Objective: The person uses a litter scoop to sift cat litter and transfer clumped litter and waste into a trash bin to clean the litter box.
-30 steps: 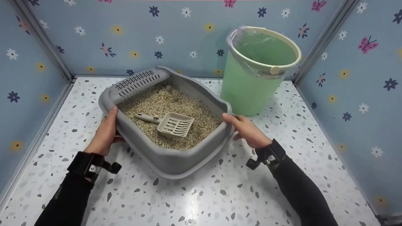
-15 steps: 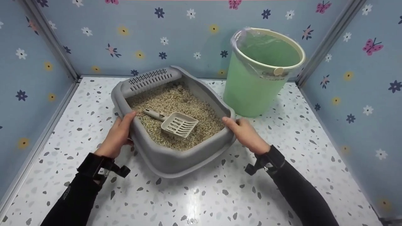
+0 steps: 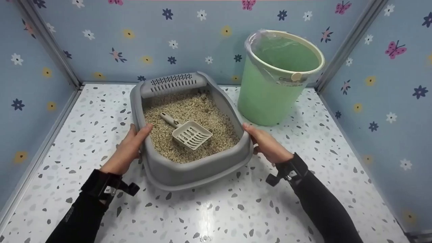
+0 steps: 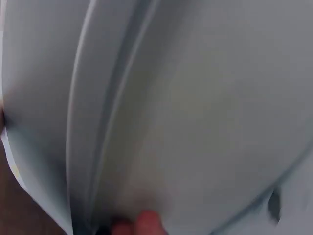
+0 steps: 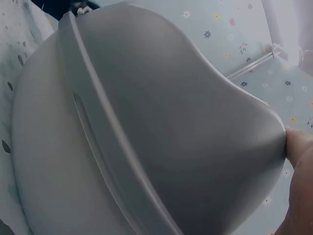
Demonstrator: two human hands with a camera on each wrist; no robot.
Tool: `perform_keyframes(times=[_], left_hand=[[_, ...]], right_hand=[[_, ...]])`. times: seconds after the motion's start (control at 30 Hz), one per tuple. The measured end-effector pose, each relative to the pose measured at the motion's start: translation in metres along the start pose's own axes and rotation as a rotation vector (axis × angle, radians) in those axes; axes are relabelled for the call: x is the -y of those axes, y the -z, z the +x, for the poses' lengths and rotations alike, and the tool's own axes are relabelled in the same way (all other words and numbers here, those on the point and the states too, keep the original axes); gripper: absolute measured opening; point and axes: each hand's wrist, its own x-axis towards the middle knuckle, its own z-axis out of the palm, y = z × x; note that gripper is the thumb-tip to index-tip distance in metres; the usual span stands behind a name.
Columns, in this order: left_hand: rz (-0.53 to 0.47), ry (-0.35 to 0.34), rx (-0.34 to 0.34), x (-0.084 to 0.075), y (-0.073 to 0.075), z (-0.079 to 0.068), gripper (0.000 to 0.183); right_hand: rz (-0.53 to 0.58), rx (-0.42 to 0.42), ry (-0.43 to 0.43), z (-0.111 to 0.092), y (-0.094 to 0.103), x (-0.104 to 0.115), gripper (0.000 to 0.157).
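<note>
A grey litter box [image 3: 199, 173] with a slotted panel at its far end holds tan granular litter [image 3: 221, 135]. On the litter lies a beige slotted litter scoop [image 3: 172, 120], its handle toward the far left. My left hand [image 3: 126, 150] grips the box's left side, thumb over the rim. At the near right corner my right hand [image 3: 270, 145] grips the box with its thumb at the rim. Fingertips [image 4: 148, 223] press against the box from below in the left wrist view. The grey outer wall [image 5: 161, 88] and paler underside fill much of the right wrist view.
A green bin [image 3: 263, 94] with a clear liner stands behind the box to the right, close to its right side. Blue flowered panels [image 3: 189, 30] enclose the speckled white surface [image 3: 216, 216] at the back and both sides.
The litter box has turned clockwise in the head view, its slotted end swinging right. My left hand has moved right with it, the right hand staying nearly in place. The scoop turned along with the box.
</note>
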Motion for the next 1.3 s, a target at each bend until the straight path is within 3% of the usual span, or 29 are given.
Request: perform_keyframes(times=[0.1,0.23,0.33,0.4,0.5,0.57,0.63,0.7,0.83,0.93,1.03,1.17,1.3], left_hand=[[-0.045,-0.043,-0.012,0.000,-0.003,0.003,0.103],[-0.096,-0.045,-0.020,0.000,-0.001,0.008,0.108],[-0.093,-0.060,-0.024,0.001,0.000,0.009,0.106],[-0.098,-0.092,-0.027,0.003,-0.001,0.010,0.099],[-0.097,-0.135,-0.038,0.003,-0.003,0.010,0.091],[-0.094,-0.148,-0.042,0.003,-0.003,0.009,0.089],[-0.085,-0.151,-0.044,0.003,-0.003,0.009,0.089],[-0.082,-0.150,-0.043,0.004,-0.003,0.009,0.087],[-0.074,-0.151,-0.050,0.006,-0.002,0.009,0.087],[-0.071,-0.158,-0.060,0.009,-0.003,0.009,0.090],[-0.078,-0.170,-0.057,0.011,-0.003,0.010,0.090],[-0.071,-0.176,-0.044,0.011,-0.002,0.010,0.089],[-0.053,-0.170,-0.037,0.010,-0.001,0.010,0.089]], right_hand=[[0.012,-0.007,-0.009,-0.004,-0.004,-0.001,0.065],[-0.052,0.027,-0.022,-0.015,-0.008,-0.001,0.067],[-0.218,0.066,-0.032,-0.020,-0.002,0.006,0.075],[-0.402,0.066,0.001,-0.020,0.006,0.018,0.084],[-0.648,-0.015,0.087,-0.016,0.014,0.053,0.097],[-0.739,-0.083,0.164,-0.011,0.012,0.085,0.099],[-0.788,-0.094,0.221,-0.003,0.002,0.121,0.094],[-0.835,-0.038,0.269,0.010,-0.013,0.153,0.081],[-1.044,0.192,0.369,0.053,-0.055,0.192,0.053],[-1.248,0.349,0.452,0.088,-0.090,0.193,0.040],[-1.465,0.441,0.511,0.118,-0.120,0.178,0.033],[-1.728,0.490,0.634,0.137,-0.152,0.148,0.029],[-1.864,0.486,0.810,0.142,-0.168,0.126,0.018]])
